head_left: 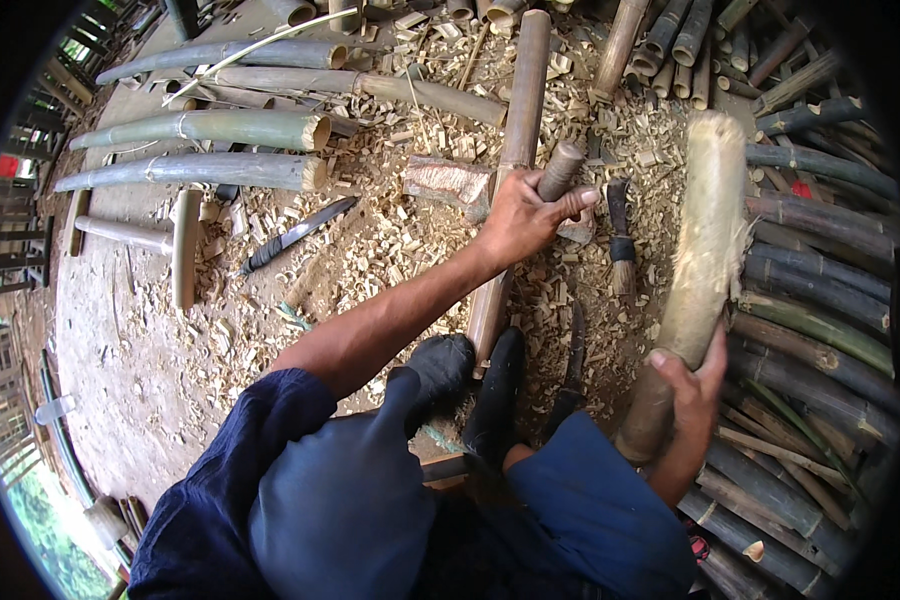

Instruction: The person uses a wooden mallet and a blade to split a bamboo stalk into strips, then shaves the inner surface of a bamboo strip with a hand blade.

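My left hand [532,212] is closed round a short round wooden handle [560,172], its thumb sticking out to the right. What the handle's lower end joins is hidden by the hand. Under this hand runs a long split bamboo piece [525,95], its near end between my dark-covered feet. It crosses a rough-cut wood block [450,180]. At the right, my right hand [688,388] grips the lower part of a thick pale wooden club [705,220], which points away from me with a frayed upper end.
Knives lie on the ground: one left [300,235], one right of the block [621,235], another near my right foot [574,360]. Wood shavings [370,260] cover the ground. Bamboo poles [820,260] are stacked right; several more [205,128] lie at the far left, near a bamboo frame [185,250].
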The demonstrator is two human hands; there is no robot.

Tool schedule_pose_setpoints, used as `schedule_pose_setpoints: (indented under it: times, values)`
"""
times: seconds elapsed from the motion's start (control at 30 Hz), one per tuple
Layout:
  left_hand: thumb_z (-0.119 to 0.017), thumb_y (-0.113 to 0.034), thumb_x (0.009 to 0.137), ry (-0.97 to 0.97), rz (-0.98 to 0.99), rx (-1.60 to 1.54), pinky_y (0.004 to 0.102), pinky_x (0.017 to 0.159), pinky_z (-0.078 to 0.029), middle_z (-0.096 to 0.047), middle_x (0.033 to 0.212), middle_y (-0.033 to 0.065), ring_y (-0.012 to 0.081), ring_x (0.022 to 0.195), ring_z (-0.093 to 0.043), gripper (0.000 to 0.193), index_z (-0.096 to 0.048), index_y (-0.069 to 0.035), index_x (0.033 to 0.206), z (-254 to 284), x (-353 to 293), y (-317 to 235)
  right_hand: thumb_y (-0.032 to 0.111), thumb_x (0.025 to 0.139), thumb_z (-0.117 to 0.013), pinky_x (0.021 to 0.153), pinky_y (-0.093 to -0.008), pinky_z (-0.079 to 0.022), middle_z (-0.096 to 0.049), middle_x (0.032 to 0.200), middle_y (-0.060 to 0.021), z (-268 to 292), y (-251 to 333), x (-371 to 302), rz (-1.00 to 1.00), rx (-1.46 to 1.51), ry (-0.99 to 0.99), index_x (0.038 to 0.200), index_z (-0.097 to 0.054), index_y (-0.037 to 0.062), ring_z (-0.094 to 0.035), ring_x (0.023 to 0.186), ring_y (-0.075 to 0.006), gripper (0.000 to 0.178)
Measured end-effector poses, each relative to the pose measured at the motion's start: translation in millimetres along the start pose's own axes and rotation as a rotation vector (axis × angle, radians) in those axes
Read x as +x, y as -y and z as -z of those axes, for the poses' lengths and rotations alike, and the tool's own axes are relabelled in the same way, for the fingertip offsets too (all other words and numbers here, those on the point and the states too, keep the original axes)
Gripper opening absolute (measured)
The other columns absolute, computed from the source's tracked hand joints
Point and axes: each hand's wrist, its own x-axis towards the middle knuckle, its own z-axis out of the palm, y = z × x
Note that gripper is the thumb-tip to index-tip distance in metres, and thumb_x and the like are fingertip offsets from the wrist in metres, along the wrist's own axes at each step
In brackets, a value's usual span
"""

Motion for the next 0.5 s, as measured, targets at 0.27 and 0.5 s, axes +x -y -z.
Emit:
schedule_pose_setpoints:
  times: [0.27,0.5]
  values:
    - [-0.079,-0.043,0.092,-0.128,-0.038,-0.051,0.0316,0.053,-0.046,-0.063,0.066,0.0001,0.0081,0.057,-0.054,0.041,-0.069,-0.004,0.081,9.4,-6.9,16.4,0.013,0.075,-0.077,0.098,-0.0417,-0.052,-0.065,0.123,-0.0221,-23.5,108.7,60.0,0.516,-0.498,0.114,0.146,-0.043,-0.0011,-0.067,0.107,-0.0313,0.081]
    - [-0.079,-0.026,0.092,-0.159,-0.085,-0.194,0.0272,0.058,-0.043,-0.062,0.070,-0.0015,0.0075,0.062,-0.051,0.028,-0.070,-0.002,0.082,12.3,-13.1,10.5,0.009,0.073,-0.078,0.099,-0.0452,-0.056,-0.065,0.132,-0.0232,-43.7,128.4,69.7,0.454,-0.786,0.285,0.153,-0.039,0.0044,-0.070,0.111,-0.0336,0.090]
